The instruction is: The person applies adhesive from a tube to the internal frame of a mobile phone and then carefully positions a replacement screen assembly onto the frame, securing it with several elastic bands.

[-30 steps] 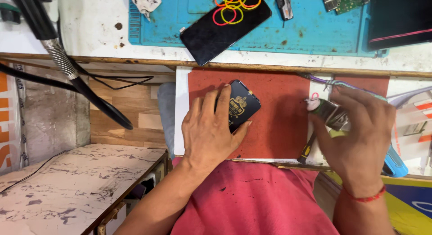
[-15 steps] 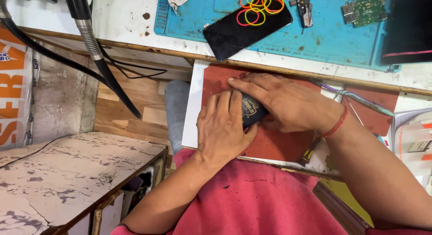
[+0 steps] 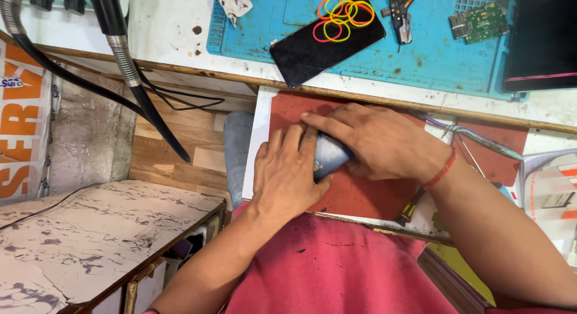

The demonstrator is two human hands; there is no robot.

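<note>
A small dark phone-like device [image 3: 327, 157] with a bluish sheen lies on a red-brown board [image 3: 360, 197] over my lap. My left hand [image 3: 285, 175] clasps its near left side, fingers curled over it. My right hand [image 3: 372, 139] lies flat across its top, fingers stretched to the left, a red thread band on the wrist. Most of the device is hidden under both hands.
On the workbench beyond lies a blue mat [image 3: 421, 43] with a black phone [image 3: 327, 40] under coloured rubber bands [image 3: 339, 16], a green circuit board [image 3: 481, 19] and a small tool [image 3: 399, 13]. A black hose [image 3: 129, 67] hangs left. A marbled cabinet top [image 3: 90, 242] stands lower left.
My right hand left the tools at the right and came over the device, now covering it. My view shifted slightly; the left hand kept its hold.
</note>
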